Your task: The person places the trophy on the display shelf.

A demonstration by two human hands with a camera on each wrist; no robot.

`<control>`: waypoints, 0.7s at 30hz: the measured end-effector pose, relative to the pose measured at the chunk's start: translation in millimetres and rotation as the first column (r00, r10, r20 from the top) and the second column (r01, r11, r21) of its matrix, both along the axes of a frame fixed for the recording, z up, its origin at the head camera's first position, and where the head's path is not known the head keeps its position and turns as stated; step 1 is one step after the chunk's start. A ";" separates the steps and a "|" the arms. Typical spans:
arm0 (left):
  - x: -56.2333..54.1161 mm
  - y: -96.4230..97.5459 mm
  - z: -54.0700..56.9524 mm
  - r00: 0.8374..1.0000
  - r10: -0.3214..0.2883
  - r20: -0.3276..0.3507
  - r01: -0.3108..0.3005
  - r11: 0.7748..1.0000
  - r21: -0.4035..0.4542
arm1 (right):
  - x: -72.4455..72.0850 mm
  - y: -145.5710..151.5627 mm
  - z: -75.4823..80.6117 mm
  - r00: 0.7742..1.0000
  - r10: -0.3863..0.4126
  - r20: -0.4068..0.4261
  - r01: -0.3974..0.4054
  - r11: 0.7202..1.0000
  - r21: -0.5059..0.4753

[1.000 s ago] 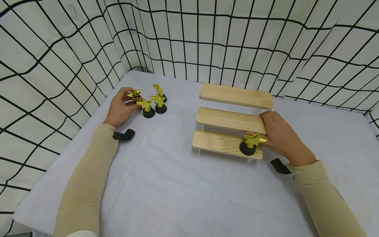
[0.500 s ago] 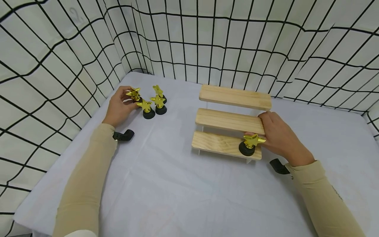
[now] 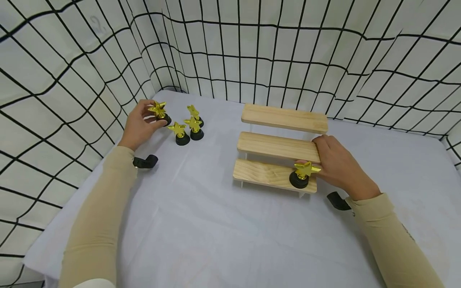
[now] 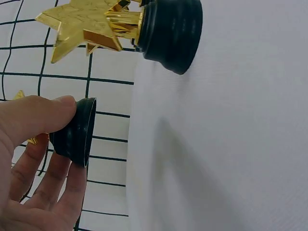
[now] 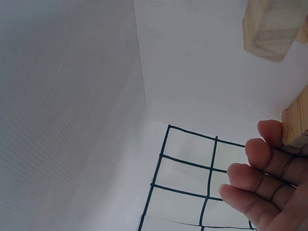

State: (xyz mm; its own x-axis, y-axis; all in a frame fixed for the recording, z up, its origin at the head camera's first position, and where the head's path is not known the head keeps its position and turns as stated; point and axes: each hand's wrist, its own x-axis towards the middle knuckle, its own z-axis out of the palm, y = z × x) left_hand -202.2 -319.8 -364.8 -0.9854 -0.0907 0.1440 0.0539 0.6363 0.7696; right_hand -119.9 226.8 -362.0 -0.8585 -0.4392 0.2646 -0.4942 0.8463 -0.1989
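At the far left, my left hand [image 3: 137, 127] holds a gold star trophy [image 3: 158, 109] tilted, its black base [image 4: 77, 134] between thumb and fingers in the left wrist view. That base is off the white cloth. Three similar trophies [image 3: 181, 139] stand upright just to its right. On the right is a three-tier wooden display stand [image 3: 275, 146]. My right hand [image 3: 340, 166] grips the right end of its middle shelf; in the right wrist view the fingertips [image 5: 258, 153] lie by the wood. Another star trophy [image 3: 299, 180] stands on the lowest shelf, at its right end.
A white cloth [image 3: 216, 224] covers the table. Black wire grid panels [image 3: 248, 60] enclose the left and back sides, close behind my left hand and the stand's top shelf [image 3: 284, 118]. Each wrist bears a black device [image 3: 145, 161].
My left hand has moved slightly back and left, lifting the trophy away from the other three. My right hand keeps its hold on the stand.
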 end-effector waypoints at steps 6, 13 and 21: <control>6.1 1.3 16.5 1.000 0.003 -0.024 -0.004 1.000 -0.026 | -1.4 0.5 -2.1 0.997 0.026 -0.067 -0.025 0.999 0.020; 11.5 5.2 31.5 0.999 -0.016 -0.049 0.014 0.999 -0.045 | -2.3 0.2 -1.5 0.989 0.044 -0.138 -0.035 0.997 0.062; 18.2 10.4 43.2 0.994 -0.050 -0.093 0.044 0.997 -0.062 | -2.7 -0.5 -1.2 0.977 0.072 -0.199 -0.062 0.997 0.055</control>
State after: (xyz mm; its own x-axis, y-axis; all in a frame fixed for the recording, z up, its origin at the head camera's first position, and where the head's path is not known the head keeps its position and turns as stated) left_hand -184.0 -309.4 -321.7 -0.9701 -0.0328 0.2405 0.1557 0.6762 0.7201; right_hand -122.6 226.3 -363.2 -0.7582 -0.5105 0.4057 -0.5761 0.8158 -0.0502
